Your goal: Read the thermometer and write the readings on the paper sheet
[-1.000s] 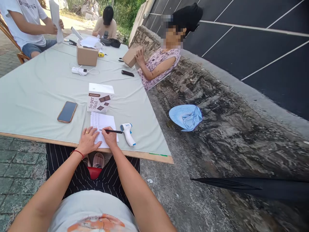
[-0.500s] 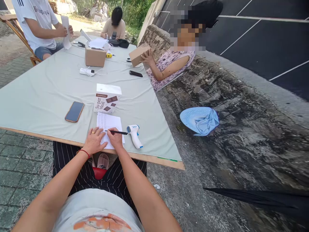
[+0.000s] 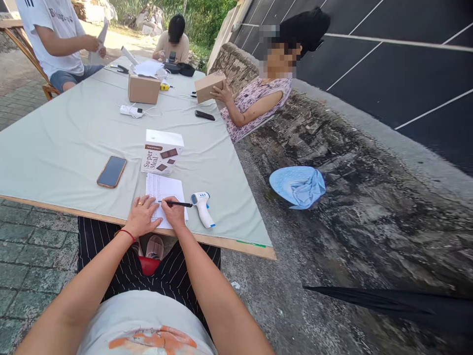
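A sheet of paper (image 3: 173,190) with printed rows lies near the table's front edge. My left hand (image 3: 142,217) rests on its left side, fingers stretched out and fairly flat. My right hand (image 3: 173,213) is closed around a black pen (image 3: 180,203), whose tip end points left over the paper. Just right of that hand lies a white and blue infrared thermometer (image 3: 203,209). Behind the paper stands a white snack box (image 3: 162,152) marked "Su-per Meal". To the left a smartphone (image 3: 112,171) lies face up.
The table (image 3: 66,153) has a pale green cloth. Farther back are a cardboard box (image 3: 144,89), a white device with a cable (image 3: 131,111) and a black phone (image 3: 204,115). Three people sit around; one at right holds a small carton (image 3: 209,88). A blue hat (image 3: 298,186) lies on the stone ledge.
The whole view has shifted slightly, so things sit a little farther left. The person at back left has lowered and turned the paper they hold. My hands keep nearly the same pose.
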### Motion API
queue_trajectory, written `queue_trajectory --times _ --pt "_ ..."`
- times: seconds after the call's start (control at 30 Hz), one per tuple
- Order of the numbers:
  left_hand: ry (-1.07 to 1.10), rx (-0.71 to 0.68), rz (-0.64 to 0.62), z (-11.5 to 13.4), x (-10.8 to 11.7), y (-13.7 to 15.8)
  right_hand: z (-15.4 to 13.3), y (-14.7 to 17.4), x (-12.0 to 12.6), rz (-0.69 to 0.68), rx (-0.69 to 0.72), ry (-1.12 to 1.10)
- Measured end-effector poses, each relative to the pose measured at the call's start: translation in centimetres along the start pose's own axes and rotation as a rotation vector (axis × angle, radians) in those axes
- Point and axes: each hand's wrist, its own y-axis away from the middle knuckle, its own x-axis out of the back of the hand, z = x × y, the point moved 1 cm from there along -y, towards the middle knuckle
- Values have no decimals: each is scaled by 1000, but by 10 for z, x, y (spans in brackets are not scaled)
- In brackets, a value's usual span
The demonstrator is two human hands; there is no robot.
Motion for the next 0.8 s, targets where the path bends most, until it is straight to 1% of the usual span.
queue_trajectory --times 0.37,0.8 --pt "-5 -1 4 -1 -1 1 -3 1 0 18 -32 12" --pt "-30 7 -18 -1 -1 1 -6 1 1 40 -42 -44"
